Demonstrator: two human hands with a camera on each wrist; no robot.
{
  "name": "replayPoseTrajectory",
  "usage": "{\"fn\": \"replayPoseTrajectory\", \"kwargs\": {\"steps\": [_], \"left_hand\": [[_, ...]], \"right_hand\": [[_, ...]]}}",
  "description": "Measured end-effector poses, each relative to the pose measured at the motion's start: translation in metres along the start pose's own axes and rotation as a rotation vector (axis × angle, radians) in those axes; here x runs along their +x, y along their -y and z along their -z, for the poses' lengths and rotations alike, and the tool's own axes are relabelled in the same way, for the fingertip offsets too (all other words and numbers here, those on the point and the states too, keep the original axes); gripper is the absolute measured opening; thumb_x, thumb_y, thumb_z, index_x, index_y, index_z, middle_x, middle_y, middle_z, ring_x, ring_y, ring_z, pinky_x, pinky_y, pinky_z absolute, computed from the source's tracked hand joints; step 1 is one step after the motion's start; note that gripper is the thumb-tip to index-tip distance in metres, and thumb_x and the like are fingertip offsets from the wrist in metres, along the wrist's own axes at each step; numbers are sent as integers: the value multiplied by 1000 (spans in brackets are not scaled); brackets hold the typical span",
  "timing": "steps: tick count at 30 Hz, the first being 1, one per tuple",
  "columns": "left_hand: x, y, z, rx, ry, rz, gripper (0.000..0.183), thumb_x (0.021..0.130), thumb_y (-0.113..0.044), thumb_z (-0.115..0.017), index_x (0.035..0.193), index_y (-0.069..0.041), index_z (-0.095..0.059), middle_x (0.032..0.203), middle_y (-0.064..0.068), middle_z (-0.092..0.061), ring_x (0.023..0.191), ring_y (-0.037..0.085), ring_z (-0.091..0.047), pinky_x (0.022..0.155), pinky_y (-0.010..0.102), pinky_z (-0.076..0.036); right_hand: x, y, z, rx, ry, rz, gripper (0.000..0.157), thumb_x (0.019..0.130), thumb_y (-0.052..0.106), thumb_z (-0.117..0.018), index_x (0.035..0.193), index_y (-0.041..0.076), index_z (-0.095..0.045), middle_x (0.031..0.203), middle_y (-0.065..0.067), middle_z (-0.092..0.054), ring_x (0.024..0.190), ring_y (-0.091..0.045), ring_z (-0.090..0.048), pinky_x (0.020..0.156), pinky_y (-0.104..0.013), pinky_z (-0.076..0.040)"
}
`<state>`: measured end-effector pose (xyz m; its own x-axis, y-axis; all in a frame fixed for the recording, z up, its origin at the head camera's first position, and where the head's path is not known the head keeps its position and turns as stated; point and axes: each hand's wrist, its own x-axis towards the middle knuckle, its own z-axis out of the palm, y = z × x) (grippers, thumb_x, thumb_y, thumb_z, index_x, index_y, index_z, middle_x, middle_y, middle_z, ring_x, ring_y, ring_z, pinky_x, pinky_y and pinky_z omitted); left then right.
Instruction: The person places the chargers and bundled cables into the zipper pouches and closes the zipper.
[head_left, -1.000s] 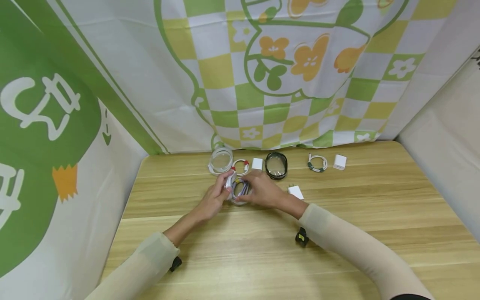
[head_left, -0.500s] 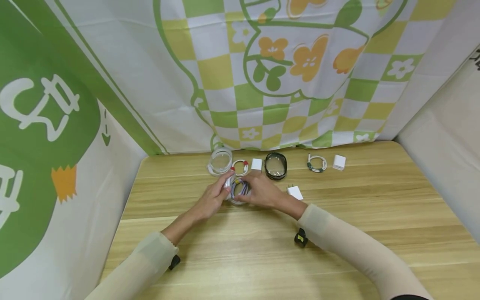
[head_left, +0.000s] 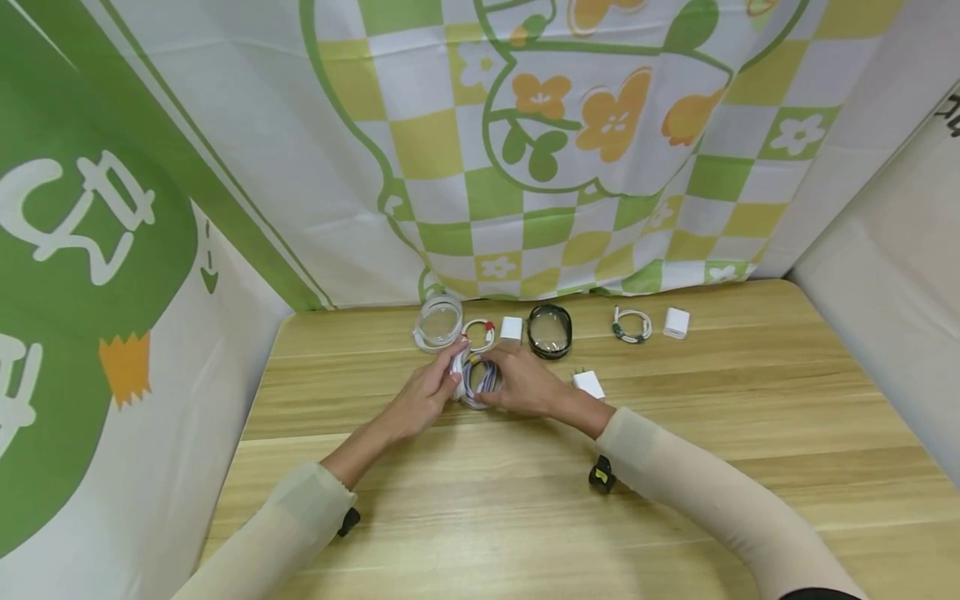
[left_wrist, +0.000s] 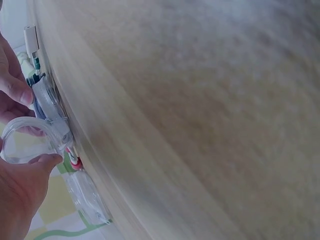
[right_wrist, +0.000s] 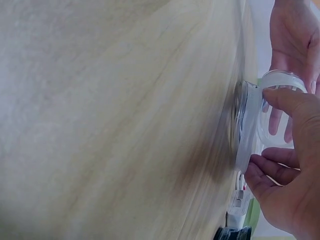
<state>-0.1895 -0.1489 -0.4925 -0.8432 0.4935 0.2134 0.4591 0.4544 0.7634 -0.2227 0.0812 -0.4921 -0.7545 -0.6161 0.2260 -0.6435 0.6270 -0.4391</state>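
A clear round plastic case [right_wrist: 246, 127] lies hinged open on the table, with a coiled purple cable [head_left: 486, 380] in its lower half. A yellow strap [head_left: 475, 359] shows on the coil. My left hand [head_left: 429, 390] pinches the raised clear lid [left_wrist: 22, 121], its thumb on the rim near the hinge side. Spanning the lower half from the right, my right hand [head_left: 525, 382] grips its edge, thumb on the near side and fingers on the far side. The left hand's fingers show behind the lid in the right wrist view.
Behind the hands are another clear round case [head_left: 439, 323], a white cable with red ties [head_left: 480, 335], a white charger [head_left: 512, 328] and a black coil [head_left: 550, 332]. Further right lie a white cable with green ties [head_left: 632, 326] and two more chargers, one white plug [head_left: 588, 384] near the right wrist.
The head view shifts slightly. Both hands stay at the open case in nearly the same grip.
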Motion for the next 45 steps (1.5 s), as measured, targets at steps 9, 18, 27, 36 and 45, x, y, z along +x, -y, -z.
{"fn": "replayPoseTrajectory", "kwargs": {"steps": [9,18,27,36,45], "left_hand": [[1,-2,-1,4,6,11,55,111,-11,-49,163,-2,-34,169,23,-33,154,38,-37,126,54,-31],[3,-5,0,18,7,40,57,110,-13,-52,163,-1,-34,169,23,-32,153,39,-39,126,52,-31],[5,-4,1,30,4,42,59,109,-12,-55,163,-3,-35,168,24,-34,153,37,-39,127,50,-30],[5,-4,-1,11,0,43,58,109,-11,-55,162,0,-35,168,26,-33,153,37,-37,127,48,-30],[5,-3,-3,-17,0,48,58,110,-11,-54,163,-1,-33,169,25,-31,154,36,-37,126,47,-29]], "right_hand": [[-4,-7,5,44,9,45,66,87,37,-88,134,-3,-68,130,-16,-71,122,-29,-66,107,-42,-55],[-11,-17,27,16,34,89,73,87,41,-88,141,-2,-64,141,-18,-67,133,-35,-62,116,-49,-49],[-26,-31,50,37,46,142,76,85,34,-90,144,-4,-61,144,-23,-64,135,-40,-60,115,-54,-48],[-43,-48,66,41,79,170,72,88,29,-88,144,-5,-60,143,-26,-63,134,-41,-60,113,-56,-49],[-60,-62,75,48,93,166,70,86,28,-90,141,-5,-63,142,-22,-65,131,-39,-62,110,-55,-52]]}}
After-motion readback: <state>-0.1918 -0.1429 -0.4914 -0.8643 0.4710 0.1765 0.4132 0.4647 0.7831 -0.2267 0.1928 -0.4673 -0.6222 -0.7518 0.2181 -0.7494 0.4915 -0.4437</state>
